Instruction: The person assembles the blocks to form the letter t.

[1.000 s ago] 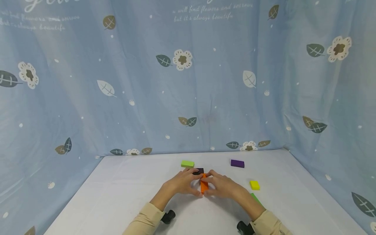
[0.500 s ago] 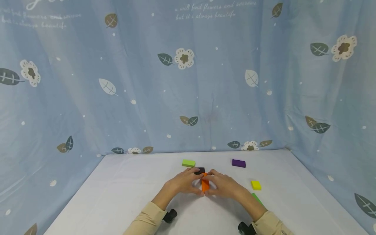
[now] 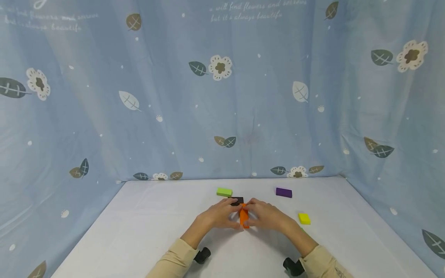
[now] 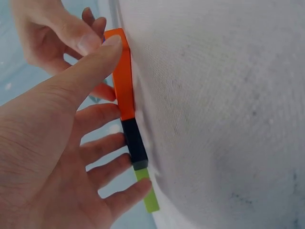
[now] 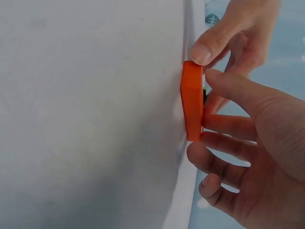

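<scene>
An orange rectangular block [image 3: 244, 217] lies lengthwise on the white table, its far end meeting a black block [image 3: 238, 200]. My left hand [image 3: 219, 214] pinches the orange block, thumb on its near end and index finger near its far end. In the left wrist view, other left fingers rest along the black block, and a lime green block [image 4: 148, 194] shows beyond it. My right hand [image 3: 267, 217] is at the orange block's right side. Its index and middle fingers touch that side near the far end, while its thumb [image 5: 228, 86] stands slightly off the block.
Toward the back right lies a purple block [image 3: 284, 192]. A yellow block [image 3: 304, 219] sits right of my right hand, and a green block [image 3: 302, 229] is mostly hidden by the right forearm. A blue patterned curtain [image 3: 174, 116] borders the table's back and sides.
My right thumb has moved from the orange block's near end, forward and a little away. The left hand and the blocks keep their arrangement; the whole head view has shifted slightly.
</scene>
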`<state>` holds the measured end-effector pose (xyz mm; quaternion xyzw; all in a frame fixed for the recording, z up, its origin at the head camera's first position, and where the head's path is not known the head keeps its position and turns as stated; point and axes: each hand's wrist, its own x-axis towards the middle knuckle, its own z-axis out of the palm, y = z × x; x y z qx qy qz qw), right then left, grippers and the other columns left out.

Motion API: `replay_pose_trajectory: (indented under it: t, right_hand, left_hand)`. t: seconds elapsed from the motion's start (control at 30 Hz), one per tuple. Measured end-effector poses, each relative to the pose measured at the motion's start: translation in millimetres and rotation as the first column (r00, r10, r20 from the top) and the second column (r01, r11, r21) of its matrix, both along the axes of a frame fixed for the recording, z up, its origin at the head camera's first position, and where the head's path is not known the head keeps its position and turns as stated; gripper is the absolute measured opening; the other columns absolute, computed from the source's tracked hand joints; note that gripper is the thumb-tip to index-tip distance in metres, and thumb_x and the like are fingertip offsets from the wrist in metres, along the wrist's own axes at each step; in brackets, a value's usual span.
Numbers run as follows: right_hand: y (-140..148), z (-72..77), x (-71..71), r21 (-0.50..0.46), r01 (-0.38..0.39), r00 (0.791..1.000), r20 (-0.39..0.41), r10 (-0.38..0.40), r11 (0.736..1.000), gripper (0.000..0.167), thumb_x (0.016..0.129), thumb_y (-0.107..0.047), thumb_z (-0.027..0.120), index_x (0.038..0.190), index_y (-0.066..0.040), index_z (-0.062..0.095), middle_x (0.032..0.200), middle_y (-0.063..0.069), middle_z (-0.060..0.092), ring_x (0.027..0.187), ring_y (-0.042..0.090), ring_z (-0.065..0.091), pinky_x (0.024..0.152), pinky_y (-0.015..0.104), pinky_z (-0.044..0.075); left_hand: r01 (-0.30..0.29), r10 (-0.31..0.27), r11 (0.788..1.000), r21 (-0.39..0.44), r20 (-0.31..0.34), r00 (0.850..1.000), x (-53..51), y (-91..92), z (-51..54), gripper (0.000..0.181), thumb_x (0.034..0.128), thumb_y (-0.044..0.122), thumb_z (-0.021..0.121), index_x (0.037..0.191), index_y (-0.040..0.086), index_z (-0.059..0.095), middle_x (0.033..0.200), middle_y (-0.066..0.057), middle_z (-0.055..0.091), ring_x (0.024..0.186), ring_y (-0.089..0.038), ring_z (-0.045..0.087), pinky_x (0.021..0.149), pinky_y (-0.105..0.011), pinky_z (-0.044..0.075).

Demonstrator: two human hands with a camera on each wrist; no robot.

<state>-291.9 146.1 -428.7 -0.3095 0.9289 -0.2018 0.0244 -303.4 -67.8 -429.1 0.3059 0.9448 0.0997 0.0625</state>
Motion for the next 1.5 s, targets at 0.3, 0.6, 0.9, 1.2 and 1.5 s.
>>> replay_pose_trajectory:
  t: [0.3, 0.6, 0.9, 1.2, 1.5]
  right_hand:
    - [5, 7.3, -10.5, -0.055, -0.04, 0.999, 0.027, 0.042, 0.998, 0.04, 0.091, -0.031, 0.069, 0.122, -0.005, 0.069, 0.12, 0.01, 0.065, 0.107, 0.032, 0.063, 0.094, 0.052, 0.053]
    - [10, 16.6, -25.6, -0.052, 0.033, 0.998, 0.046, -0.03, 0.998, 0.038, 0.096, -0.026, 0.063, 0.124, -0.001, 0.067, 0.122, 0.016, 0.067, 0.114, 0.036, 0.061, 0.098, 0.053, 0.05]
    - [13, 14.8, -45.3, -0.056, 0.08, 0.995, 0.064, -0.076, 0.995, 0.041, 0.094, -0.03, 0.065, 0.122, 0.001, 0.067, 0.12, 0.016, 0.069, 0.116, 0.035, 0.061, 0.098, 0.051, 0.051]
    - [9, 14.5, -61.4, -0.034, 0.127, 0.987, 0.105, -0.123, 0.991, 0.04, 0.092, -0.03, 0.068, 0.12, -0.001, 0.069, 0.12, 0.014, 0.07, 0.117, 0.033, 0.063, 0.098, 0.049, 0.052]
    - [5, 12.1, -74.0, -0.029, 0.132, 0.986, 0.11, -0.128, 0.991, 0.038, 0.093, -0.031, 0.068, 0.119, -0.004, 0.07, 0.114, 0.011, 0.073, 0.107, 0.029, 0.067, 0.093, 0.044, 0.055]
  left_hand:
    - [-0.016, 0.016, 1.0, 0.012, 0.021, 1.0, 0.3, 0.5, 1.8, 0.078, 0.0803, 0.056, 0.073, 0.146, 0.022, 0.049, 0.158, -0.006, 0.037, 0.145, -0.03, 0.036, 0.112, -0.051, 0.04]
    - [-0.019, 0.019, 0.999, -0.027, 0.004, 1.0, 1.6, 2.6, 5.3, 0.076, 0.0812, 0.055, 0.073, 0.145, 0.022, 0.05, 0.158, -0.005, 0.037, 0.144, -0.028, 0.037, 0.114, -0.047, 0.039]
    - [-0.029, 0.03, 0.998, -0.053, 0.003, 1.0, 1.4, 4.2, 4.6, 0.074, 0.0813, 0.054, 0.074, 0.145, 0.023, 0.051, 0.157, -0.004, 0.037, 0.144, -0.026, 0.038, 0.114, -0.045, 0.04]
    - [-0.022, 0.022, 0.998, -0.053, 0.006, 1.0, 1.5, 2.3, 1.5, 0.075, 0.0812, 0.056, 0.073, 0.145, 0.023, 0.051, 0.158, -0.004, 0.037, 0.144, -0.028, 0.038, 0.114, -0.046, 0.039]
    - [-0.014, 0.014, 0.998, -0.063, -0.005, 1.0, 1.8, 2.3, 2.7, 0.074, 0.0818, 0.056, 0.072, 0.145, 0.024, 0.05, 0.158, -0.004, 0.037, 0.144, -0.028, 0.037, 0.114, -0.046, 0.039]
